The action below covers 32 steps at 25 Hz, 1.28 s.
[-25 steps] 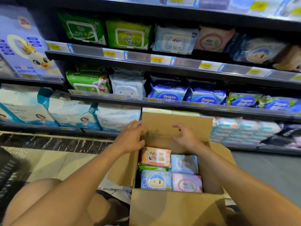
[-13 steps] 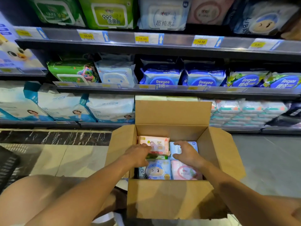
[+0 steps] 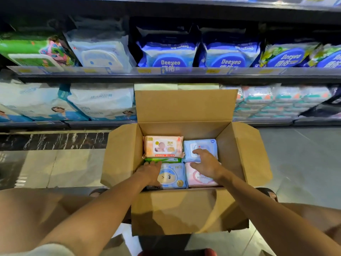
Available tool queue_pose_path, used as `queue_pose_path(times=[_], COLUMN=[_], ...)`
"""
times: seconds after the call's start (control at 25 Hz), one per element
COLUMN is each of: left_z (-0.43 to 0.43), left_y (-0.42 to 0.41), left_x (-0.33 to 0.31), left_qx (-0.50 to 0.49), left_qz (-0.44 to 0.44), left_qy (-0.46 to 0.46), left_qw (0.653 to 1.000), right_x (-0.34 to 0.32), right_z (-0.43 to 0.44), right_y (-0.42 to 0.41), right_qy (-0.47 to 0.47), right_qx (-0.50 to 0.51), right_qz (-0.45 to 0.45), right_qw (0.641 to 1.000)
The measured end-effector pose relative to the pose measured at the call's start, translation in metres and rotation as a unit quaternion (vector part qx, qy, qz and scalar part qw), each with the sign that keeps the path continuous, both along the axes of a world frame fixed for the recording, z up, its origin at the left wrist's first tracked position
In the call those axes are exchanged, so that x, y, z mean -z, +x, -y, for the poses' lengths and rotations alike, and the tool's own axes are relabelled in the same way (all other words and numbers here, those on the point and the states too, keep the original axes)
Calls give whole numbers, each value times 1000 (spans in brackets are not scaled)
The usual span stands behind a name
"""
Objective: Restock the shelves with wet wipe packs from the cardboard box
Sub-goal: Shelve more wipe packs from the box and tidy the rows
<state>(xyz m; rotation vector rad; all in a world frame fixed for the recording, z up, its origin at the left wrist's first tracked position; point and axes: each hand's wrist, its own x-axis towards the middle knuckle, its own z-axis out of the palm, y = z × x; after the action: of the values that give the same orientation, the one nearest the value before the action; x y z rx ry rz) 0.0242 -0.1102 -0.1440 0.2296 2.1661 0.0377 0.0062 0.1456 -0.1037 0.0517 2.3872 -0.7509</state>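
A big brown cardboard box [image 3: 184, 211] sits in the middle of the frame on the grey tiled floor [image 3: 299, 159]. Its four flaps are open, and the far flap stands straight up. The card looks flat and stiff.

Inside lie soft, shiny plastic wet wipe packs, all shaped like little pillows. At the back left is a peach-orange pack with a baby picture [image 3: 163, 146]. Beside it, at the back right, is a pale blue pack with a white lid [image 3: 202, 145]. A thin green pack [image 3: 162, 160] peeks out just under the peach one. At the front left is a blue pack with a winking cartoon face [image 3: 172, 176]. At the front right is a pink pack [image 3: 200, 179]. The writing on them is too small to read.

The left hand [image 3: 150, 170] lies flat on the blue cartoon pack. Its fingers are straight, the tips reach the green pack, and it holds nothing. The right hand [image 3: 206, 161] is spread wide over the pale blue and pink packs, with the fingers a little bent and nothing grabbed. I cannot tell if it touches them.

Behind the box, along the top of the frame, run dark metal shelves [image 3: 184, 76]. Two puffy blue bags [image 3: 170, 54] in the upper middle say "Deeyeo". Fat white and blue bags [image 3: 103, 102] fill the lower shelf at the left. Small stacked packs [image 3: 276, 100] sit at the right. The yellow price tags [image 3: 144, 71] are too blurry to read.
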Motion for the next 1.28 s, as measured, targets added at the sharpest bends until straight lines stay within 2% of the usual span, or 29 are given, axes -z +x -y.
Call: queue_pose_path(times=[0.16,0.36,0.52,0.76,0.84,0.96,1.28], left_z=[1,2,0,-6,-13,-23,-3], left_y=[-7,-11,-24,-27,-20,-3,6], left_x=[10,7,-6,-26,-26,-29,-69], left_qx=[-53,-2,6,-126,-232,-364,-505], left_qz=[22,-14,2,26,34,17,-35], left_qy=[5,-9,-6,53,121,214,364], left_qw=[998,1000,1000,990,965,906,782], right_x=[4,5,5,-7,-10,-18,-29], right_z=[-12,-20,-20,-20,-24,-29,-30], right_y=[-4,0,4,14,17,21,27], right_qy=[10,21,29,21,22,12,-14], right_qx=[1,-1,-18,-4,1,14,65], right_qz=[3,19,14,-8,-14,-23,-28], right_qw=[1000,1000,999,1000,1000,1000,997])
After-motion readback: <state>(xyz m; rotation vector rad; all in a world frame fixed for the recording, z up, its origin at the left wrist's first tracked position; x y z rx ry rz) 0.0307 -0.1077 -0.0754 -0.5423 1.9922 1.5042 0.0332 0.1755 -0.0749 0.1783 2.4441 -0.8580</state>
